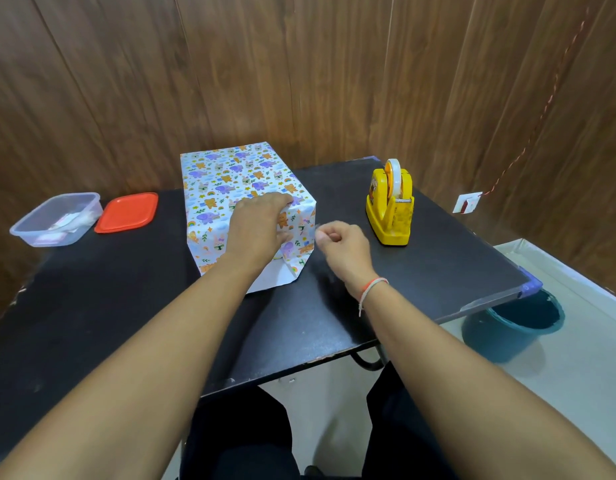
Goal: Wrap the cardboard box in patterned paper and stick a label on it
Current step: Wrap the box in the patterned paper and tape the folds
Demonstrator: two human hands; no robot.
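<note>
On the black table point(92, 323), near its far edge and roughly centred, stands the cardboard box point(244, 202), covered in patterned paper point(230, 174) printed with small animals, rainbows and stars on white. Top and left side are fully wrapped. At the near end the paper is folded inward; a plain white flap point(268, 277) lies out on the tabletop at the base.

Left hand point(258, 226): lies palm-down across the near top edge of the box, fingers extended over the top, thumb down on the near face, pressing the folded paper flat. Nothing is gripped in it.

Right hand point(341, 242): held just beside the box's near right corner, above the table, apart from the paper. Fingers curled in, thumb against forefinger in a pinch. A faint translucent strip seems to show at the fingertips; cannot tell for certain what it is. A thread bracelet point(372, 287) sits on this wrist.

Right of the box, well apart: yellow tape dispenser point(391, 209), upright, roll of clear tape point(393, 176) mounted on top.

Left of the box: red lid point(126, 212) lying flat, and just beside it a clear plastic container point(57, 218), open, with pale items inside, too blurred to identify.

Floor, right of the table: teal bucket point(510, 330), partly under the table corner.
</note>
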